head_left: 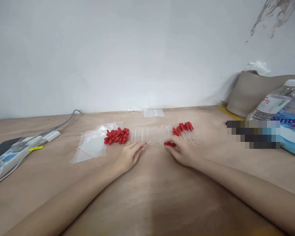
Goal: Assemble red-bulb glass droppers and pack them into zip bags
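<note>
My left hand (pixel 129 156) rests on the wooden table (pixel 147 196), its fingers pinched on a thin clear glass tube (pixel 147 143). My right hand (pixel 184 151) pinches a red rubber bulb (pixel 169 144) facing that tube. Just beyond lie a heap of loose red bulbs (pixel 116 136), a row of clear glass tubes (pixel 151 134) and a bunch of assembled droppers with red bulbs (pixel 184 129).
Clear zip bags (pixel 93 146) lie left of the bulbs, and another bag (pixel 153 113) by the wall. A device with grey cables (pixel 12 152) sits at the far left. A beige bag (pixel 255 91), a water bottle (pixel 272 103) and a blue pack (pixel 292 131) stand at the right.
</note>
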Action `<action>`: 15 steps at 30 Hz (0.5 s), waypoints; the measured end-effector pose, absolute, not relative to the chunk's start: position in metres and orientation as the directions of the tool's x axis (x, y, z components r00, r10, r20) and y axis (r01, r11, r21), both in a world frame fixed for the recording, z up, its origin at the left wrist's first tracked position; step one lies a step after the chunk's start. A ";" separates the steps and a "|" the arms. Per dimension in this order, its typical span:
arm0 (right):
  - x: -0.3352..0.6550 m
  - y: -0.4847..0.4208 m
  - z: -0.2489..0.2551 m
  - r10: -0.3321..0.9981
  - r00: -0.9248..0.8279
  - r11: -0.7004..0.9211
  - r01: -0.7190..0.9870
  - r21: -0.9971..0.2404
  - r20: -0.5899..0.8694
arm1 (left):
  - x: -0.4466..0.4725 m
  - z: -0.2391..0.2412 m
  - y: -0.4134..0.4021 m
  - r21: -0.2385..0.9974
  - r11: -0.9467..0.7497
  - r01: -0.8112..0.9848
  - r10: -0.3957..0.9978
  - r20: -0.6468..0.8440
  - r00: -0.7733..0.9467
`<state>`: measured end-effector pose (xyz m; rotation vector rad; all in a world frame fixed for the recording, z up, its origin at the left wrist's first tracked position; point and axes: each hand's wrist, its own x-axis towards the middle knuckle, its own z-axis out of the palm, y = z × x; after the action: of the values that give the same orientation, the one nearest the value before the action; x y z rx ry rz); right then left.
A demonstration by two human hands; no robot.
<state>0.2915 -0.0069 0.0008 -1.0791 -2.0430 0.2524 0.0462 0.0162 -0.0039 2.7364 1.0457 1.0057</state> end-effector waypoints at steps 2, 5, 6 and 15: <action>0.280 -0.006 0.001 0.760 -0.347 0.631 0.597 -0.496 0.550 | 0.045 -0.009 0.015 0.268 -0.780 0.566 0.602 0.571 0.559; 0.269 -0.006 0.001 0.739 -0.376 0.661 0.566 -0.493 0.558 | 0.049 -0.008 0.015 0.301 -0.782 0.546 0.609 0.560 0.563; 0.267 -0.006 0.001 0.739 -0.377 0.663 0.556 -0.502 0.559 | 0.051 -0.008 0.015 0.308 -0.783 0.541 0.609 0.556 0.566; 0.269 -0.007 -0.003 0.784 -0.329 0.618 0.501 -0.606 0.527 | 0.051 -0.010 0.015 0.271 -0.807 0.525 0.576 0.559 0.596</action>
<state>0.2687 -0.0071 -0.0034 -1.0117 -2.0026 0.4260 0.0512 0.0148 -0.0100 2.7364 0.9455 1.0019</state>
